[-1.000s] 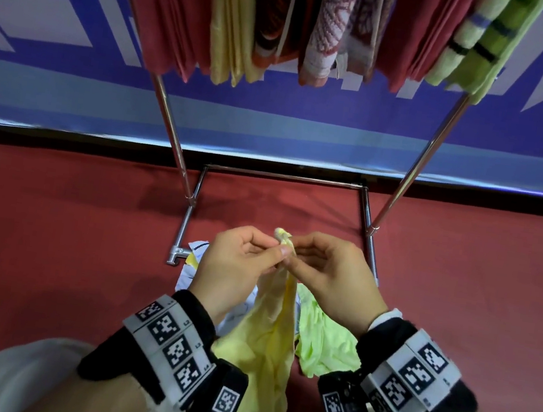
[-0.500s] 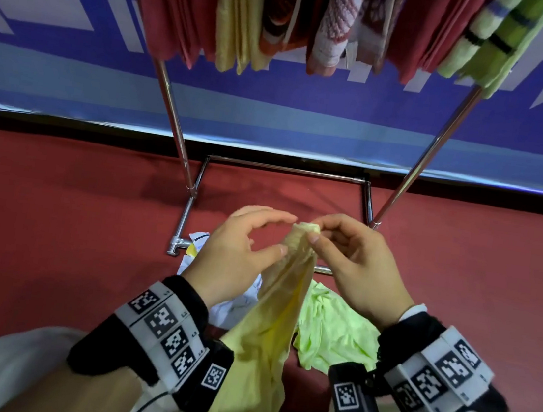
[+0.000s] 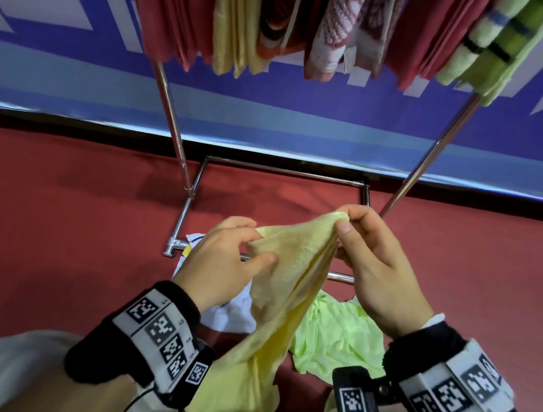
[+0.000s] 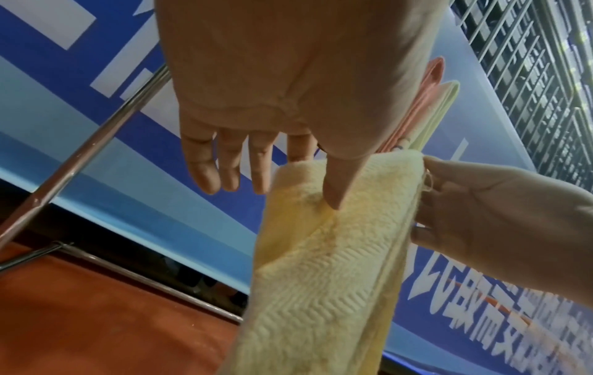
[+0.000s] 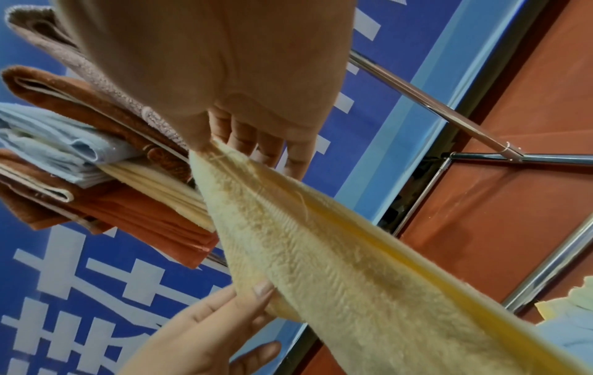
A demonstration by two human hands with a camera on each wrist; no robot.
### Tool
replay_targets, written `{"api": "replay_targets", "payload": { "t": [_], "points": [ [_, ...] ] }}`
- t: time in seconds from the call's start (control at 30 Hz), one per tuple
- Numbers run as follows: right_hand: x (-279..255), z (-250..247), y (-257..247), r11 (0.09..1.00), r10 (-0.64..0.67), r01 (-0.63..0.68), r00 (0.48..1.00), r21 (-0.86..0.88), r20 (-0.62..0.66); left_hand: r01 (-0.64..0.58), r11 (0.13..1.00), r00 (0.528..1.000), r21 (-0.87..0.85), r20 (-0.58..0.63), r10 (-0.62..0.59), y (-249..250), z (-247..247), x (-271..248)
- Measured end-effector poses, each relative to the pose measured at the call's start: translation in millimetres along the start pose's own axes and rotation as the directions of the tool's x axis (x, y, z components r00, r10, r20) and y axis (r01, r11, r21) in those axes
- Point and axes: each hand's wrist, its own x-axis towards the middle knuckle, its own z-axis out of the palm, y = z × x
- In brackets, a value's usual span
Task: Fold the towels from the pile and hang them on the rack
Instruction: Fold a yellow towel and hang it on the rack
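The person is holding a yellow towel [image 3: 288, 277] up in the air with both hands, over the red floor [image 3: 50, 246], in front of the rack [image 3: 169, 112]. The right hand [image 3: 381, 275] is pinching one top corner between thumb and fingers. The left hand [image 3: 217, 268] is pinching the top edge a little way along, thumb in front and first finger behind. Its other three fingers [image 4: 229, 162] are sticking out straight and touching nothing.

The top edge is running from the left hand up and to the right, to the right hand, which is sitting higher and nearer the rack. The cloth between the hands is short and bunched. The rest is hanging down long and thin toward the person, so the towel's long way is going down, not across.

The next move is likely turning on this. I think the other top corner is hiding in the bunched cloth on the left hand's side. So the left hand is the nearer one to go and find it, sliding along the edge while the right hand is gripping tight. I cannot see just where that corner is.

A green towel [image 3: 339, 335] and a white towel [image 3: 232, 311] are lying heaped on the floor just under the hands. Many folded towels [image 3: 339, 24] are hanging on the rack above.
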Motion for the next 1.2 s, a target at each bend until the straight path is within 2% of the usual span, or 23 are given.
{"api": "replay_targets", "payload": {
  "t": [0.13, 0.23, 0.33, 0.47, 0.6, 0.73, 0.93, 1.1, 1.2],
  "points": [
    [0.8, -5.4, -3.1, 1.0, 0.0, 0.001, 0.998, 0.016, -0.061, 0.053, 0.995, 0.998, -0.079, -0.04, -0.056, 0.1, -13.8, 6.0],
    [1.9, -7.0, -6.2, 1.0, -0.017, 0.019, 0.995, 0.021, -0.098, 0.023, 0.984, 0.99, -0.175, -0.13, -0.046, 5.3, -21.5, 7.8],
    [3.6, -7.8, -12.0, 0.999, -0.041, 0.045, 0.986, 0.021, -0.16, 0.01, 0.98, 0.983, -0.198, -0.18, -0.046, 15.5, -26.2, 6.1],
    [0.8, -11.8, -24.1, 0.997, -0.076, 0.081, 0.969, 0.011, -0.236, -0.112, 0.961, 0.95, -0.254, -0.31, 0.029, 29.4, -40.7, 0.8],
    [-7.8, -11.6, -42.2, 0.989, -0.141, 0.125, 0.964, -0.084, -0.226, -0.205, 0.931, 0.924, -0.304, -0.373, 0.082, 44.7, -65.9, -9.3],
    [-17.0, -5.3, -71.2, 0.982, -0.16, 0.129, 0.954, -0.135, -0.253, -0.236, 0.938, 0.926, -0.254, -0.351, 0.138, 62.9, -96.8, -22.5],
    [-32.8, -3.9, -126.2, 0.949, -0.209, 0.136, 0.948, -0.286, -0.241, -0.334, 0.938, 0.914, -0.089, -0.276, 0.299, 111.2, -153.3, -52.9],
    [-42.4, 7.0, -173.5, 0.963, -0.214, 0.155, 0.936, -0.221, -0.278, -0.336, 0.939, 0.9, -0.081, -0.322, 0.294, 146.5, -182.2, -74.6],
    [-52.0, 17.3, -201.4, 0.974, -0.208, 0.168, 0.928, -0.151, -0.309, -0.336, 0.937, 0.867, -0.096, -0.42, 0.268, 166.5, -197.5, -87.9]
  ]
}}
